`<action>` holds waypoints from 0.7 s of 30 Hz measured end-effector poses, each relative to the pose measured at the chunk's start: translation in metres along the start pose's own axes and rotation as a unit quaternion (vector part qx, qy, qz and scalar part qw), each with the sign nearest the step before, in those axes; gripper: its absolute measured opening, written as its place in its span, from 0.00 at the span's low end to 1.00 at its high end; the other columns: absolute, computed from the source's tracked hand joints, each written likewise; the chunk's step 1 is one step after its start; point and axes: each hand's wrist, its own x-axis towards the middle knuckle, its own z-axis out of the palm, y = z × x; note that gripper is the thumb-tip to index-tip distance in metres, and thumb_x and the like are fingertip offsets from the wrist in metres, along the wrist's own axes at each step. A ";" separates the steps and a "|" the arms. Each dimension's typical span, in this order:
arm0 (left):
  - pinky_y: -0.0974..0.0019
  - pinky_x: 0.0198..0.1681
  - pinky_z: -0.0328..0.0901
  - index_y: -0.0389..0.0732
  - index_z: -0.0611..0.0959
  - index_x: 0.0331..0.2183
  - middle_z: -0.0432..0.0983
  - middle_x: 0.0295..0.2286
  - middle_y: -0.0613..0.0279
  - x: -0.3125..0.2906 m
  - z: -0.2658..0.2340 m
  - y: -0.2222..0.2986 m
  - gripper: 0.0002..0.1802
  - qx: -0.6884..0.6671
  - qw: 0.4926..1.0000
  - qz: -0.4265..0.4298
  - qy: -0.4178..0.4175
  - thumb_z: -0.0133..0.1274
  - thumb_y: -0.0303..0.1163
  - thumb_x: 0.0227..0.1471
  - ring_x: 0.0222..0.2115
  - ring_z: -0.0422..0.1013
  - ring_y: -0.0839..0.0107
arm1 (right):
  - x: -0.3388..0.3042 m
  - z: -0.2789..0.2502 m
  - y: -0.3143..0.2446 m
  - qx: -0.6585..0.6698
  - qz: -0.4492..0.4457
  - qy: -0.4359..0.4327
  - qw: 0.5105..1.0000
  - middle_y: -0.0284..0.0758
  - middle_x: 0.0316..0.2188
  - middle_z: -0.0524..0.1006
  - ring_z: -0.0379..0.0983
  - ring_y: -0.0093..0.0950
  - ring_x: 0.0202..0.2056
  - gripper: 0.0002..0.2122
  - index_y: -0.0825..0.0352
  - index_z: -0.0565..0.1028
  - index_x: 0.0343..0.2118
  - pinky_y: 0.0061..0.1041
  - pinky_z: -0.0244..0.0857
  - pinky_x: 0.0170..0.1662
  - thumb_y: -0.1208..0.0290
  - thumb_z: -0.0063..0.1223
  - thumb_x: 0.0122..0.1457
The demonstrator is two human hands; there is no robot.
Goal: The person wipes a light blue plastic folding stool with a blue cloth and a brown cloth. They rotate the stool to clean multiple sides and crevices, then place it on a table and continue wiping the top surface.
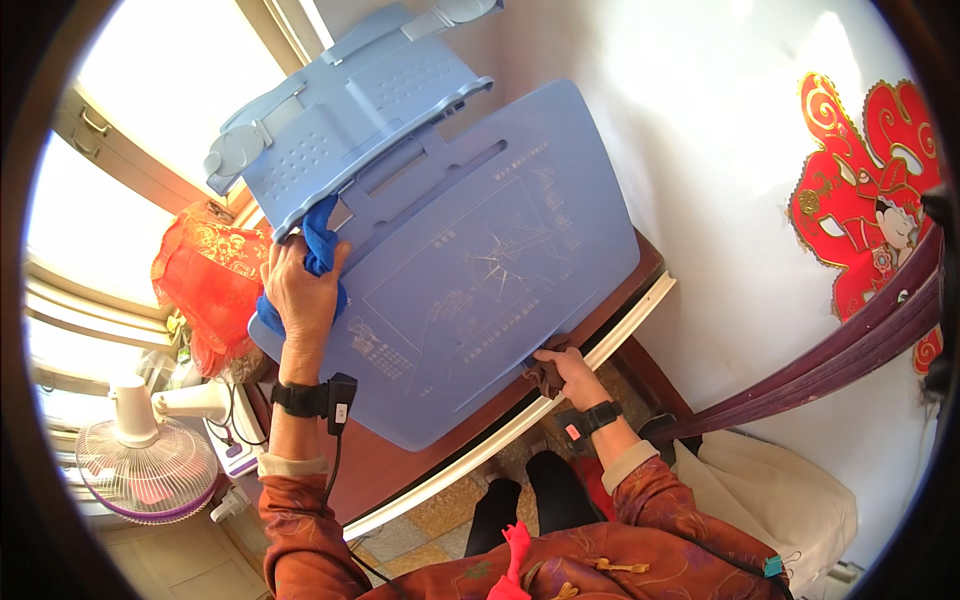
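A light-blue plastic desktop [590, 220] with printed line drawings lies slanted in front of me, on a brown table. At its far edge rises a blue dotted rack [370, 110]. My left hand [302, 285] is closed on a blue cloth [322, 240] at the rack's lower left corner; part of the cloth hangs beside the wrist over the desktop. At the near edge of the desktop, my right hand [572, 372] has its fingers closed around a crumpled dark brown cloth [545, 378]. The fingertips of both hands are partly hidden.
Along the left stand a white fan [145, 465], a power strip [238, 452] and a red patterned cover [215, 285] near the windows. The brown table [375, 480] has a pale front edge. A purple cloth [800, 350] stretches across the right, above beige fabric [770, 490]. A red decoration [850, 200] hangs on the wall.
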 end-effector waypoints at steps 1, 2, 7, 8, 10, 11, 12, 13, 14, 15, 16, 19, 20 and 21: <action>0.54 0.50 0.62 0.38 0.83 0.37 0.80 0.38 0.56 -0.002 -0.002 0.002 0.24 0.004 1.000 0.005 0.003 0.68 0.47 0.45 0.45 0.72 0.54 | 0.001 -0.002 0.000 0.010 0.013 -0.013 1.000 0.48 0.28 0.79 0.81 0.41 0.27 0.09 0.81 0.74 0.41 0.36 0.77 0.27 0.79 0.54 0.63; 0.54 0.49 0.62 0.37 0.82 0.37 0.80 0.37 0.56 -0.003 -0.004 0.003 0.25 0.016 1.000 0.016 0.018 0.69 0.46 0.45 0.44 0.72 0.55 | 0.001 -0.004 0.001 0.038 0.022 -0.027 0.999 0.47 0.31 0.80 0.81 0.41 0.29 0.10 0.80 0.74 0.43 0.35 0.78 0.31 0.79 0.54 0.63; 0.55 0.48 0.61 0.37 0.82 0.37 0.77 0.36 0.55 -0.014 -0.021 0.011 0.24 0.002 0.998 0.050 0.044 0.70 0.44 0.44 0.41 0.72 0.52 | -0.003 0.001 0.003 -0.020 -0.024 -0.020 0.999 0.49 0.32 0.80 0.82 0.41 0.30 0.09 0.82 0.73 0.43 0.35 0.78 0.29 0.79 0.52 0.64; 0.55 0.48 0.61 0.37 0.81 0.37 0.77 0.36 0.55 -0.016 -0.024 0.014 0.25 0.009 0.997 0.054 0.048 0.70 0.44 0.43 0.41 0.72 0.53 | -0.005 0.002 0.001 -0.037 -0.015 -0.019 0.999 0.49 0.31 0.80 0.82 0.41 0.29 0.09 0.82 0.73 0.42 0.35 0.78 0.28 0.80 0.51 0.64; 0.55 0.48 0.62 0.36 0.81 0.38 0.78 0.36 0.55 -0.021 -0.029 0.017 0.26 0.014 0.997 0.058 0.048 0.71 0.44 0.42 0.42 0.72 0.53 | -0.009 0.001 -0.005 -0.090 -0.004 -0.023 0.996 0.48 0.29 0.81 0.81 0.41 0.28 0.09 0.82 0.73 0.42 0.35 0.77 0.28 0.80 0.51 0.64; 0.55 0.48 0.62 0.35 0.81 0.38 0.78 0.36 0.55 -0.023 -0.032 0.019 0.27 0.011 0.997 0.058 0.045 0.71 0.44 0.42 0.42 0.72 0.53 | -0.012 -0.001 -0.007 -0.126 0.002 -0.027 0.992 0.48 0.28 0.81 0.81 0.41 0.27 0.09 0.82 0.73 0.41 0.35 0.77 0.28 0.80 0.51 0.64; 0.55 0.47 0.62 0.35 0.81 0.38 0.78 0.36 0.55 -0.024 -0.033 0.022 0.27 0.010 0.996 0.068 0.064 0.72 0.43 0.41 0.41 0.72 0.53 | -0.014 -0.004 -0.009 -0.162 0.009 -0.031 0.986 0.48 0.27 0.81 0.81 0.40 0.27 0.09 0.83 0.74 0.41 0.35 0.77 0.28 0.80 0.51 0.64; 0.55 0.47 0.62 0.36 0.81 0.37 0.78 0.36 0.55 -0.025 -0.036 0.024 0.26 0.017 0.995 0.069 0.065 0.72 0.43 0.41 0.41 0.72 0.53 | -0.013 -0.007 -0.009 -0.181 0.006 -0.029 0.983 0.47 0.27 0.81 0.81 0.39 0.26 0.08 0.82 0.75 0.39 0.34 0.76 0.28 0.79 0.52 0.64; 0.56 0.47 0.62 0.36 0.82 0.37 0.79 0.35 0.56 -0.026 -0.038 0.025 0.26 0.016 0.995 0.069 0.064 0.72 0.43 0.40 0.41 0.73 0.54 | -0.012 -0.011 -0.008 -0.199 0.003 -0.027 0.980 0.47 0.26 0.81 0.81 0.38 0.26 0.08 0.81 0.75 0.37 0.34 0.75 0.28 0.78 0.53 0.64; 0.56 0.46 0.62 0.36 0.82 0.37 0.79 0.35 0.56 -0.026 -0.039 0.027 0.26 0.006 0.996 0.068 0.063 0.73 0.42 0.40 0.41 0.73 0.54 | -0.010 -0.014 -0.007 -0.216 -0.007 -0.043 0.975 0.47 0.26 0.82 0.81 0.37 0.26 0.08 0.80 0.76 0.35 0.34 0.75 0.28 0.77 0.54 0.63; 0.56 0.46 0.62 0.36 0.82 0.37 0.79 0.35 0.56 -0.026 -0.040 0.028 0.26 0.010 0.996 0.067 0.062 0.73 0.42 0.39 0.41 0.73 0.54 | -0.006 -0.018 -0.004 -0.329 -0.049 -0.008 0.943 0.46 0.25 0.82 0.81 0.36 0.25 0.08 0.78 0.77 0.34 0.34 0.73 0.28 0.76 0.55 0.63; 0.56 0.44 0.61 0.38 0.82 0.34 0.79 0.34 0.57 -0.023 -0.042 0.033 0.25 0.002 0.994 0.075 0.074 0.73 0.42 0.38 0.39 0.73 0.55 | 0.005 -0.023 -0.001 -0.581 -0.173 0.021 0.795 0.43 0.23 0.80 0.79 0.33 0.23 0.08 0.74 0.78 0.30 0.34 0.71 0.27 0.73 0.58 0.61; 0.57 0.42 0.60 0.39 0.81 0.32 0.78 0.33 0.58 -0.022 -0.041 0.034 0.24 -0.001 0.992 0.087 0.090 0.73 0.42 0.37 0.37 0.72 0.56 | 0.006 -0.025 -0.003 -0.624 -0.201 0.019 0.755 0.42 0.21 0.79 0.77 0.32 0.22 0.09 0.74 0.78 0.29 0.35 0.70 0.27 0.72 0.59 0.60; 0.57 0.41 0.60 0.40 0.81 0.30 0.78 0.31 0.59 -0.021 -0.042 0.035 0.22 -0.003 0.989 0.100 0.105 0.73 0.43 0.37 0.36 0.72 0.57 | 0.005 -0.026 -0.005 -0.671 -0.188 0.027 0.717 0.40 0.19 0.78 0.76 0.31 0.20 0.09 0.73 0.78 0.28 0.35 0.69 0.27 0.71 0.60 0.59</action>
